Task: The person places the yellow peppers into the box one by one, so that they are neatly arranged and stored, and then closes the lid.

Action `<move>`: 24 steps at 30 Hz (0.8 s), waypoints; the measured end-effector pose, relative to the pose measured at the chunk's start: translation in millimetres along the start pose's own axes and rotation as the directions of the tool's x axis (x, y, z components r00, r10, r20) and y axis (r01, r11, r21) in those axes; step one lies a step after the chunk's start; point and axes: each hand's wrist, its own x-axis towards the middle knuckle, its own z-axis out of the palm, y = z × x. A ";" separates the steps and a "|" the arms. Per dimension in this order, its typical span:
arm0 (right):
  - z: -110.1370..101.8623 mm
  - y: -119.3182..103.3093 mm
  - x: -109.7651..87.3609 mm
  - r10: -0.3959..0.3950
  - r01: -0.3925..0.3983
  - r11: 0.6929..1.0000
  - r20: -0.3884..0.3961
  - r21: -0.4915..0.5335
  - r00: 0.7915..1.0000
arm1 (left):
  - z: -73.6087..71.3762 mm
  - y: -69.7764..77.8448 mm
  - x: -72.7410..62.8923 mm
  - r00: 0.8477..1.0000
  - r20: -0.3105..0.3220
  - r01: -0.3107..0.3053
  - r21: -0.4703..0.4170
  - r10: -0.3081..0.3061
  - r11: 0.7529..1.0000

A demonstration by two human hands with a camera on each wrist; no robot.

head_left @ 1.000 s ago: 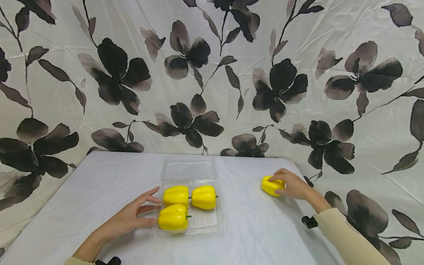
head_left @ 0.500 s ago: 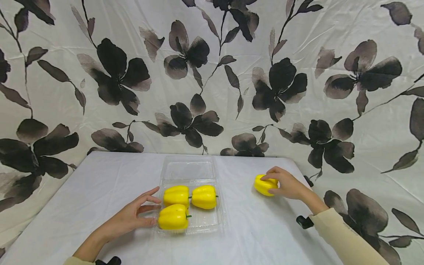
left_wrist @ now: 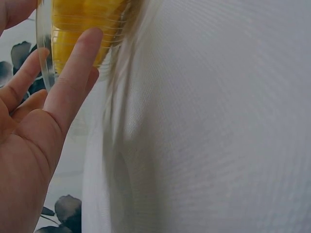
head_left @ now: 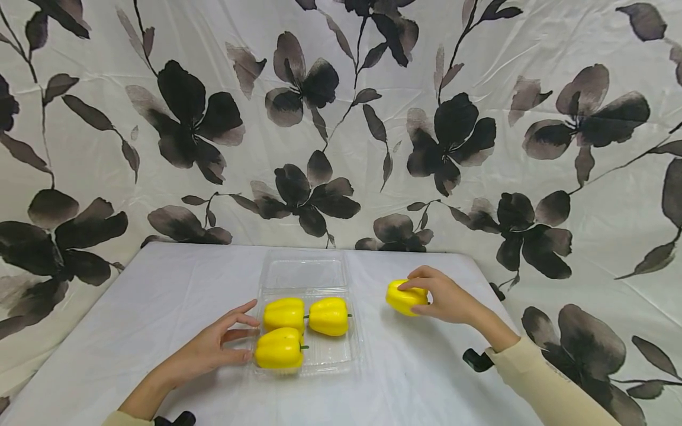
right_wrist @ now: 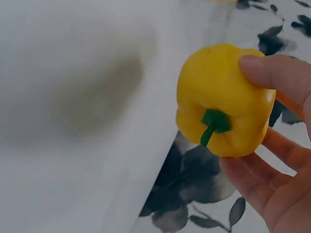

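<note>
My right hand (head_left: pixel 446 297) grips a yellow bell pepper (head_left: pixel 399 297) between thumb and fingers, to the right of a clear plastic clamshell container (head_left: pixel 330 357). In the right wrist view the pepper's green stem (right_wrist: pixel 215 121) points toward the camera, and its shadow falls on the table apart from it. Three more yellow bell peppers sit in the container: one at back left (head_left: pixel 283 314), one at back right (head_left: pixel 328 316), one at front left (head_left: pixel 279 348). My left hand (head_left: pixel 209 345) has its fingers extended at the container's left side. Up close, its fingertips (left_wrist: pixel 90 39) lie against the clear wall.
The container's lid (head_left: pixel 303 274) is folded back, away from me. A white cloth covers the table (head_left: pixel 176 284), whose right edge runs beneath my right forearm. Behind hangs a white curtain (head_left: pixel 373 160) with dark flowers.
My right hand has carried its bell pepper leftward, nearer to the container. My left hand and the three peppers in the container have stayed in place.
</note>
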 end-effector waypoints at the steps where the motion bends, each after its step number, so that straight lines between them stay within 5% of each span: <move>1: 0.1 -3.4 1.2 -0.002 0.002 1.000 0.000 -0.001 1.000 | 0.0 0.1 0.0 1.000 -0.001 0.000 0.000 0.000 1.000; 24: 15.2 -73.4 25.6 -0.115 0.114 0.993 0.015 0.042 0.993 | -1.0 -1.5 -2.0 0.999 0.024 -0.037 -0.013 0.037 0.999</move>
